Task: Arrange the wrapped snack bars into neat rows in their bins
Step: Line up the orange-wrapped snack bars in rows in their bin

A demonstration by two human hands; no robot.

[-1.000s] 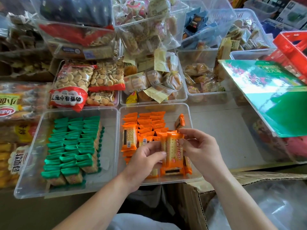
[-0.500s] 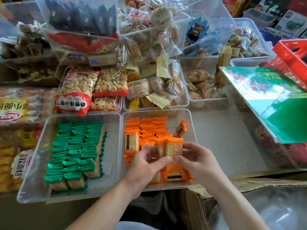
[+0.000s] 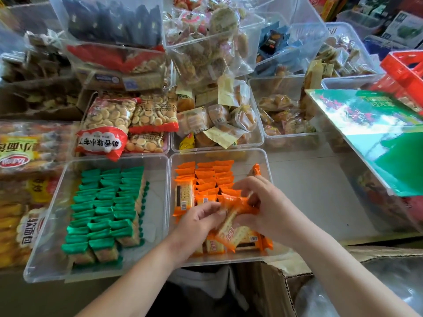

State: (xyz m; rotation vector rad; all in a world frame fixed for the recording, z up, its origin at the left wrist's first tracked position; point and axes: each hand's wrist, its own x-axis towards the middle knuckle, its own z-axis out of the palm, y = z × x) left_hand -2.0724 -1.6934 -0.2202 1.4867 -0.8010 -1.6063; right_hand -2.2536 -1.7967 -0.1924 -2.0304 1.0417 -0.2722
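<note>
Crowded stock fills the background, clear tubs of biscuits and cakes stacked behind a grey surface [image 3: 309,191]; two shallow clear bins sit side by side at its near edge, above an open cardboard box [image 3: 270,284]; the left bin [image 3: 43,259] holds green bars [image 3: 107,207] already standing in three tidy rows; the right bin [image 3: 217,152] holds orange bars [image 3: 206,177] in rows at the back only, with its front part loose and unsorted; the left hand [image 3: 196,223] and the right hand [image 3: 267,207] meet low over that front part, both sets of fingers [image 3: 242,186] curled round a small bundle [image 3: 235,225] of orange bars, the left pinching its near side and the right closing over its far end; the bundle tilts and its bars look uneven; I judge the step to be squaring it before it joins a row; the wrappers look slick, so a slack grip could let bars fan out or drop among the loose ones; setting the bundle down hard against the rows could topple the upright bars behind it; one flat bar [image 3: 184,197] lies face up on the left row, and a stray bar [image 3: 256,170] leans near the right wall, so either could be nudged further astray.
</note>
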